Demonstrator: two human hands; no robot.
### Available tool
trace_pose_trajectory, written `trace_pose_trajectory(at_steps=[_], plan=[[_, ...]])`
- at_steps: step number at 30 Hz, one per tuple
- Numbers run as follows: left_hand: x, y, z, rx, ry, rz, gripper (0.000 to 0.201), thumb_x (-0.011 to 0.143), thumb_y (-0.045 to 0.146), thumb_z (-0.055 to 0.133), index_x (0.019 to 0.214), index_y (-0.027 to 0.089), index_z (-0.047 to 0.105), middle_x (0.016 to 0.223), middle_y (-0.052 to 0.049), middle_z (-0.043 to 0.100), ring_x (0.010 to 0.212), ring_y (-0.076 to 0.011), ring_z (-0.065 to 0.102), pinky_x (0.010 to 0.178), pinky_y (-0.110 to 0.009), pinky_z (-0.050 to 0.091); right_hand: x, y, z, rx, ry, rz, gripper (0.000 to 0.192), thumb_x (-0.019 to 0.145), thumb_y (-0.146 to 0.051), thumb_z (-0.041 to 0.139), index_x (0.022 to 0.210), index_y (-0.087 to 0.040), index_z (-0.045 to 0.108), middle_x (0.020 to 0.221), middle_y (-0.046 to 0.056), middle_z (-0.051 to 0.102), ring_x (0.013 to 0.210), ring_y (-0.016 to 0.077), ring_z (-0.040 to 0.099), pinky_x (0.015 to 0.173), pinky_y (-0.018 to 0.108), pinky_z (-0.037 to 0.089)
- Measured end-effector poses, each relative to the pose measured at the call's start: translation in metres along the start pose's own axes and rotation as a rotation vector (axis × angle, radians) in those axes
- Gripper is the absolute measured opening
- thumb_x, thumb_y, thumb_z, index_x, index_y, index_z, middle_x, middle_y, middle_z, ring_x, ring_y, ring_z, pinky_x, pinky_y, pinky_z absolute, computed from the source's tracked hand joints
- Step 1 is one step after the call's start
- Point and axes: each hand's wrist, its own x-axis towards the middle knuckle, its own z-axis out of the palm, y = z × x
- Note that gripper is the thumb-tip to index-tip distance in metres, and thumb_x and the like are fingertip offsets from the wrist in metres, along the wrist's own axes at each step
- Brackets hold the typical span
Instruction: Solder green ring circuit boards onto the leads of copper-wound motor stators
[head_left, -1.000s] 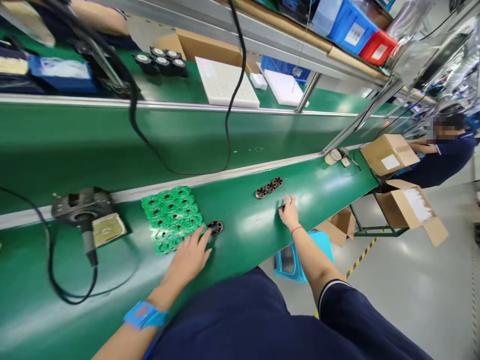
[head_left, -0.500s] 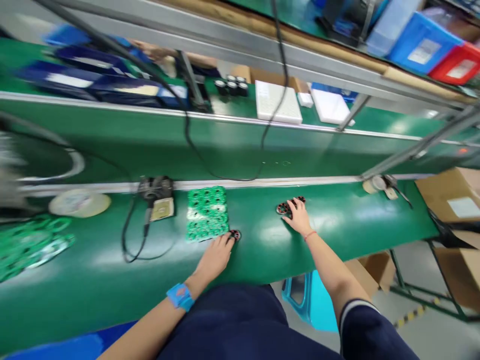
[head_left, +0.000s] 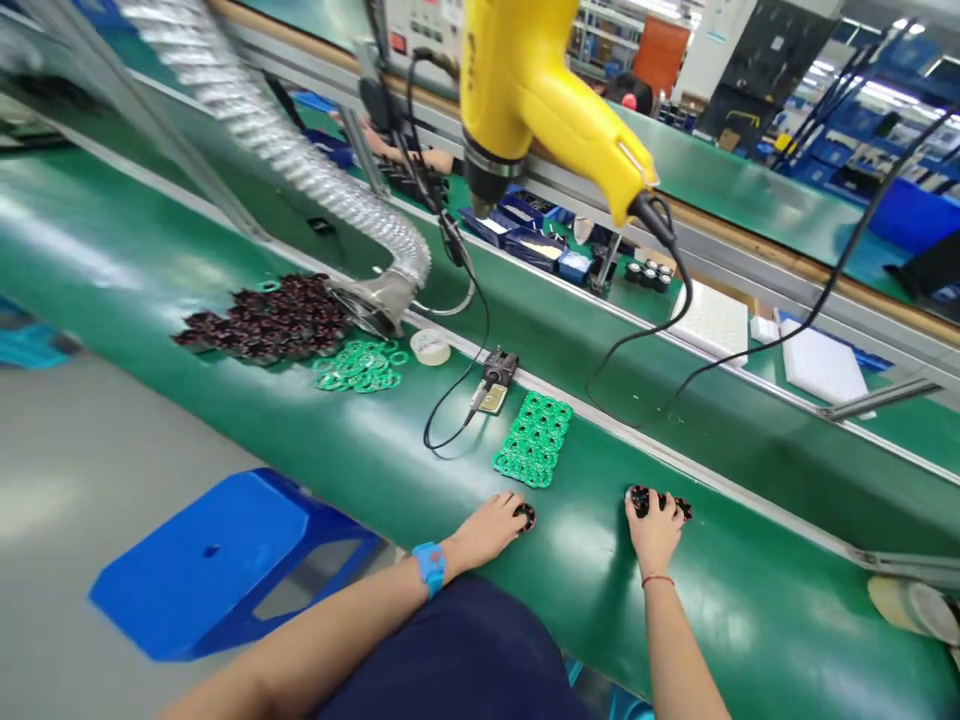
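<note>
My left hand rests low over the bench with its fingers closed on a small round black-and-copper motor stator. Farther right, my right hand has its fingers curled over a short row of similar stators, partly hidden beneath them. Between and beyond the hands, nearer the left one, lies a rectangular panel of green ring-shaped circuit boards. Both hands are on the green bench top.
A soldering iron in its stand is left of the panel. Beyond lie a tape roll, loose green rings, a dark stator heap and an extraction hose. A yellow heat gun hangs overhead. A blue stool stands left.
The view has swung left and up, bringing in the heat gun, hose, stator heap and blue stool. Both hands stay on the stators; the left one sits slightly farther from the green panel.
</note>
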Motion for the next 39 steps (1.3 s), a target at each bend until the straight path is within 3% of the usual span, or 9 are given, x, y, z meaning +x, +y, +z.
trace_pose_trajectory(at_steps=[3, 6, 11, 17, 25, 34, 39], plan=[[-0.019, -0.014, -0.005, -0.023, 0.029, -0.038, 0.021, 0.095, 0.02, 0.065, 0.116, 0.024, 0.068, 0.125, -0.01, 0.06, 0.116, -0.0272, 0.056, 0.099, -0.04, 0.048, -0.019, -0.005, -0.002, 0.001, 0.0, -0.07, 0.057, 0.09, -0.053, 0.06, 0.136, -0.02, 0.069, 0.152, 0.023, 0.052, 0.137, 0.0469, 0.048, 0.098, 0.059, 0.055], [-0.043, -0.034, -0.009, -0.046, 0.056, -0.078, 0.021, 0.096, 0.019, 0.064, 0.117, 0.023, 0.069, 0.127, -0.01, 0.06, 0.114, -0.0268, 0.059, 0.099, -0.042, 0.05, -0.059, -0.021, -0.002, 0.006, -0.01, -0.155, 0.054, 0.087, -0.051, 0.064, 0.13, -0.02, 0.073, 0.149, 0.022, 0.056, 0.137, 0.0465, 0.05, 0.102, 0.058, 0.054], [-0.093, -0.087, -0.019, -0.1, 0.105, -0.148, 0.024, 0.099, 0.029, 0.066, 0.121, 0.018, 0.066, 0.13, -0.009, 0.064, 0.115, -0.0255, 0.063, 0.102, -0.049, 0.054, -0.139, -0.082, 0.001, 0.016, -0.046, -0.308, 0.045, 0.085, -0.049, 0.068, 0.124, -0.027, 0.076, 0.147, 0.018, 0.061, 0.14, 0.0442, 0.052, 0.111, 0.059, 0.05], [-0.158, -0.177, -0.04, -0.191, 0.207, -0.251, 0.032, 0.1, 0.035, 0.067, 0.126, 0.017, 0.065, 0.133, -0.011, 0.065, 0.116, -0.0254, 0.066, 0.101, -0.049, 0.058, -0.202, -0.21, -0.007, 0.099, -0.116, -0.48, 0.044, 0.086, -0.044, 0.072, 0.127, -0.027, 0.074, 0.147, 0.019, 0.06, 0.141, 0.0456, 0.051, 0.114, 0.062, 0.048], [-0.226, -0.292, -0.065, -0.31, 0.366, -0.417, 0.033, 0.1, 0.037, 0.067, 0.126, 0.017, 0.065, 0.134, -0.011, 0.064, 0.116, -0.0253, 0.066, 0.099, -0.049, 0.059, -0.246, -0.388, -0.001, 0.145, -0.176, -0.641, 0.05, 0.086, -0.043, 0.075, 0.131, -0.024, 0.069, 0.149, 0.022, 0.055, 0.142, 0.0472, 0.046, 0.106, 0.068, 0.05], [-0.277, -0.395, -0.085, -0.354, 0.542, -0.662, 0.022, 0.1, 0.031, 0.054, 0.113, 0.018, 0.065, 0.133, -0.013, 0.057, 0.119, -0.0278, 0.064, 0.107, -0.046, 0.054, -0.246, -0.551, 0.007, 0.172, -0.315, -0.994, 0.06, 0.084, -0.056, 0.078, 0.135, -0.027, 0.063, 0.151, 0.019, 0.051, 0.143, 0.0468, 0.04, 0.101, 0.061, 0.054], [-0.298, -0.459, -0.107, -0.317, 0.694, -0.841, 0.03, 0.098, 0.034, 0.047, 0.118, 0.018, 0.061, 0.13, -0.016, 0.053, 0.124, -0.0324, 0.061, 0.11, -0.049, 0.053, -0.228, -0.662, 0.008, 0.183, -0.371, -1.277, 0.059, 0.086, -0.059, 0.075, 0.135, -0.028, 0.061, 0.154, 0.014, 0.051, 0.145, 0.0446, 0.04, 0.102, 0.055, 0.054]])
